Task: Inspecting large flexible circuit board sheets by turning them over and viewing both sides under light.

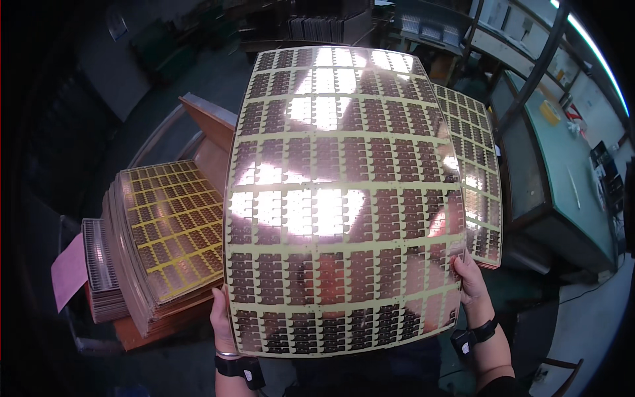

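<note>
A large, shiny circuit board panel [331, 246], brown-copper with a pale yellow-green grid, is held up in front of me and fills the middle of the view. My left hand [222, 322] is closed on its lower left edge, the fingers mostly hidden behind it. On the lower right edge, my right hand [473, 281] grips with the thumb showing on the front. Bright light reflections cover parts of the panel's face. To its left leans a thick stack of similar panels [177, 228] with yellow grids. Partly behind its right side stand more gridded panels [488, 159].
An upright brown board [210, 119] rises behind the left stack. Beside that stack are a smaller pile of panels [102, 255] and a pink sheet [69, 272]. A green-topped workbench [562, 155] stands at the right, with a yellow object [549, 111] on it.
</note>
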### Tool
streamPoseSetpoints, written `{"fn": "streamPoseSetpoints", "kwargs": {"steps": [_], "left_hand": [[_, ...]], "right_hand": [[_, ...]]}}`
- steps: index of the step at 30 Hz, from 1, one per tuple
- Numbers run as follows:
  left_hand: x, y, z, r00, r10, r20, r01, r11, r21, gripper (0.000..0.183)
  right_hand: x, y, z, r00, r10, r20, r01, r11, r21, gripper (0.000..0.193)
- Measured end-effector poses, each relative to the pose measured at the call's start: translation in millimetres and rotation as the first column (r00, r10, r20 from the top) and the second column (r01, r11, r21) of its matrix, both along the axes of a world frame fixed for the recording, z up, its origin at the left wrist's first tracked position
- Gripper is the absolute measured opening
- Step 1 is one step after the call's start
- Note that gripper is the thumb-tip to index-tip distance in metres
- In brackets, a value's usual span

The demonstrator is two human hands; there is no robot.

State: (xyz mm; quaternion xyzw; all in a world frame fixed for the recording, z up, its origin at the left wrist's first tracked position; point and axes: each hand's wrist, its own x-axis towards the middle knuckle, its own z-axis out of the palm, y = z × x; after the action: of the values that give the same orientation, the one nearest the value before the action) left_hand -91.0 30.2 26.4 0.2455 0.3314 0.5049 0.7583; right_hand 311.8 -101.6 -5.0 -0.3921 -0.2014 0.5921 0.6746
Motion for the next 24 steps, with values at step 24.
{"fn": "streamPoseSetpoints", "kwargs": {"steps": [24], "left_hand": [[14.5,20.0,-44.2,0.964,0.264,0.029,-0.265,0.964,0.014,0.025]], "right_hand": [[67.9,-1.3,45.8,0.792,-0.569,-0.223,0.611,0.734,0.296,0.021]]}}
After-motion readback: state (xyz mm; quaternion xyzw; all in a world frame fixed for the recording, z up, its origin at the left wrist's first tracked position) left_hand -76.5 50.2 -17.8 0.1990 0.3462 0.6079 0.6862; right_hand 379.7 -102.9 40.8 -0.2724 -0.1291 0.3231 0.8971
